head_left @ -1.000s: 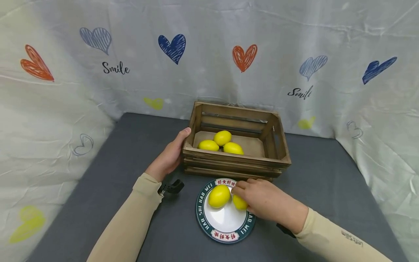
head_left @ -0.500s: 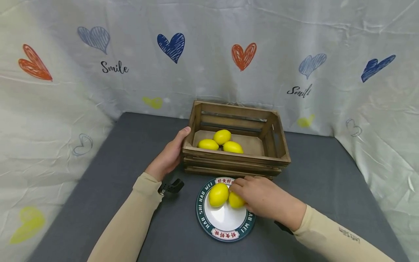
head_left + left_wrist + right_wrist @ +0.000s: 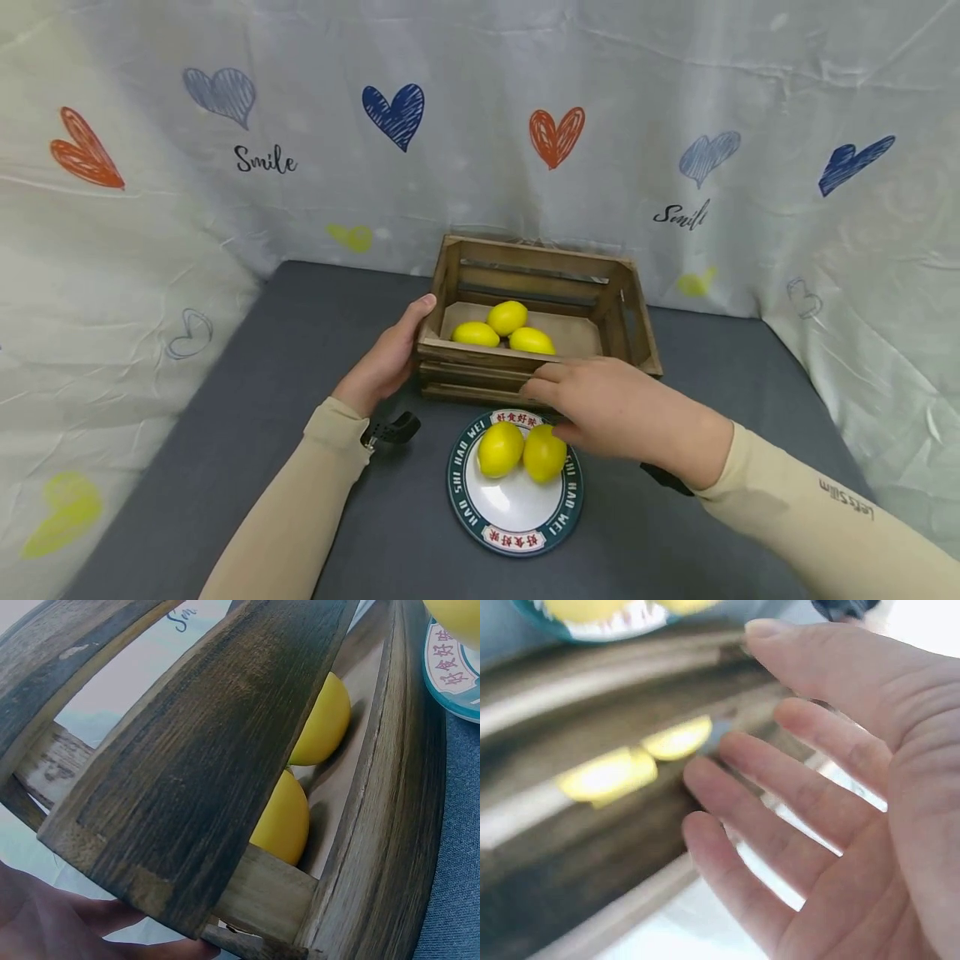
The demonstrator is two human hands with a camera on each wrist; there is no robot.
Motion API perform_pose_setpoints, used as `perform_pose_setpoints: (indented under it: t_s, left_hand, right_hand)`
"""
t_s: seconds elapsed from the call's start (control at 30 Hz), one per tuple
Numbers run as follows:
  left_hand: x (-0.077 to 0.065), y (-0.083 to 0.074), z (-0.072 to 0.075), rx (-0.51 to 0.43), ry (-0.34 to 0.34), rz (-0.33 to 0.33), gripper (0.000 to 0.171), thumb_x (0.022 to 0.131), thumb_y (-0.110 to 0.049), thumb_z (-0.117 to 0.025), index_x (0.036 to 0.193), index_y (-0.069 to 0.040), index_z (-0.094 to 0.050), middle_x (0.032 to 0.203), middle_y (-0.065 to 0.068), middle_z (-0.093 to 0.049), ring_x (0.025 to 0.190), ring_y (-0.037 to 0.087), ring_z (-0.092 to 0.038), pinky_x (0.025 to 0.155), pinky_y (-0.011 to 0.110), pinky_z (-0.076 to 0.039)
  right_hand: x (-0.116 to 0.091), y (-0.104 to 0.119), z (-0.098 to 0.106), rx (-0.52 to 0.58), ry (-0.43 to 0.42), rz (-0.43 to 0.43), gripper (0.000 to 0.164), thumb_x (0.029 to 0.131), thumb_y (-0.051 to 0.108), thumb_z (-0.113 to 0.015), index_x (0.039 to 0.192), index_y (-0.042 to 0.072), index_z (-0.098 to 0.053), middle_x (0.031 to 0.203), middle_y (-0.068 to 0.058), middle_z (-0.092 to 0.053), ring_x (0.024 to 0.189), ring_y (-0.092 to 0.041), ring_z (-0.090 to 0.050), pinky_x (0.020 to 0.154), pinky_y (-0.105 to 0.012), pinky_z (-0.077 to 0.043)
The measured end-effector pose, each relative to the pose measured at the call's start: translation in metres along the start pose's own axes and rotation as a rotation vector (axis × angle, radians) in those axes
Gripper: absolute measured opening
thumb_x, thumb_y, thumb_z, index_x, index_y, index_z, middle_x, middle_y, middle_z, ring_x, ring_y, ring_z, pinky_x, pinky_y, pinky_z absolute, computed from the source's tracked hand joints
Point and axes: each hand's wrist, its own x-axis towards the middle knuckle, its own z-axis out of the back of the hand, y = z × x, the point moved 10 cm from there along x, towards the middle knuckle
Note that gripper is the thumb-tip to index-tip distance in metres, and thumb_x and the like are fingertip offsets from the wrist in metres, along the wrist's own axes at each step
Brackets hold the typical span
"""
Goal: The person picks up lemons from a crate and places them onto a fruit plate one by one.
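My left hand [image 3: 386,362] holds the left end of a slatted wooden crate [image 3: 540,362], its thumb up along the outside. Two of its fingers reach the slats in the left wrist view, and the rest are hidden. Inside the crate lie three yellow lemons [image 3: 507,318] towards the left. In front stands a round plate [image 3: 510,512], white with a green lettered rim. It bears two lemons side by side, a left lemon [image 3: 500,450] and a right lemon [image 3: 544,454]. Over the plate's far right edge hovers my right hand [image 3: 622,408], its fingers apart and nothing in them.
A dark grey cloth [image 3: 360,300] covers the table. Close behind the crate hangs a pale curtain [image 3: 480,192] printed with hearts and words, which also runs down both sides. A black wrist strap [image 3: 393,428] juts out below my left hand.
The right hand has let go of the right lemon and risen away towards the crate. That lemon shifted left beside the other on the plate. My left hand and the crate have stayed put.
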Motion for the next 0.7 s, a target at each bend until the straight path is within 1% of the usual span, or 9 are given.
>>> perform_pose_setpoints:
  t_s: [0.1,0.13,0.27,0.4,0.47,0.53,0.7]
  left_hand:
    - [-0.001,-0.002,0.0,0.006,0.006,-0.005,0.087,0.107,-0.072,-0.032,0.176,-0.025,-0.007,0.177,0.018,-0.021,0.157,0.04,-0.034,0.131,0.061,-0.029]
    - [-0.001,-0.003,0.0,0.007,0.01,-0.009,0.087,0.107,-0.072,-0.032,0.176,-0.026,-0.005,0.178,0.018,-0.019,0.157,0.041,-0.033,0.131,0.062,-0.028]
    - [0.0,-0.004,0.0,0.018,0.014,-0.016,0.086,0.107,-0.072,-0.031,0.176,-0.029,-0.002,0.179,0.018,-0.016,0.159,0.043,-0.031,0.131,0.063,-0.028]
    - [0.0,-0.005,0.001,0.022,0.009,-0.017,0.087,0.107,-0.073,-0.032,0.176,-0.03,-0.001,0.18,0.016,-0.013,0.162,0.043,-0.029,0.131,0.064,-0.028]
    - [0.0,-0.005,0.002,0.02,0.005,-0.015,0.088,0.107,-0.074,-0.034,0.176,-0.03,-0.002,0.18,0.016,-0.014,0.162,0.043,-0.03,0.131,0.064,-0.029]
    - [0.0,-0.003,0.002,0.018,-0.003,-0.007,0.088,0.106,-0.075,-0.036,0.176,-0.03,-0.005,0.179,0.016,-0.017,0.161,0.042,-0.031,0.131,0.064,-0.029]
    - [-0.003,0.003,0.0,0.003,-0.014,0.007,0.087,0.106,-0.073,-0.039,0.176,-0.03,-0.007,0.18,0.015,-0.016,0.162,0.041,-0.029,0.132,0.065,-0.027]
  right_hand:
    - [0.002,-0.003,0.019,0.036,-0.025,0.022,0.049,0.093,0.025,-0.088,0.138,0.02,-0.071,0.127,0.002,-0.074,0.101,-0.016,-0.074,0.085,-0.037,-0.064]
    - [0.004,-0.004,0.025,0.049,-0.032,0.03,0.048,0.094,0.026,-0.087,0.139,0.02,-0.07,0.128,0.002,-0.074,0.101,-0.016,-0.074,0.085,-0.037,-0.064]
    - [0.01,-0.014,0.047,0.101,-0.072,0.041,0.047,0.096,0.029,-0.085,0.14,0.022,-0.07,0.134,0.004,-0.074,0.111,-0.017,-0.075,0.092,-0.04,-0.065]
    - [0.022,-0.033,0.063,0.106,-0.093,-0.01,0.045,0.096,0.028,-0.085,0.139,0.023,-0.071,0.136,0.004,-0.073,0.116,-0.018,-0.074,0.096,-0.043,-0.064]
    - [0.03,-0.044,0.067,0.116,-0.089,-0.04,0.044,0.096,0.027,-0.085,0.138,0.023,-0.071,0.134,0.005,-0.073,0.115,-0.018,-0.073,0.097,-0.043,-0.064]
    - [0.038,-0.053,0.067,0.131,-0.079,-0.061,0.044,0.098,0.027,-0.083,0.139,0.022,-0.071,0.136,0.004,-0.072,0.117,-0.018,-0.072,0.099,-0.044,-0.063]
    - [0.06,-0.068,0.055,0.201,-0.054,-0.055,0.04,0.102,0.027,-0.078,0.141,0.018,-0.071,0.137,0.001,-0.072,0.119,-0.019,-0.071,0.103,-0.044,-0.061]
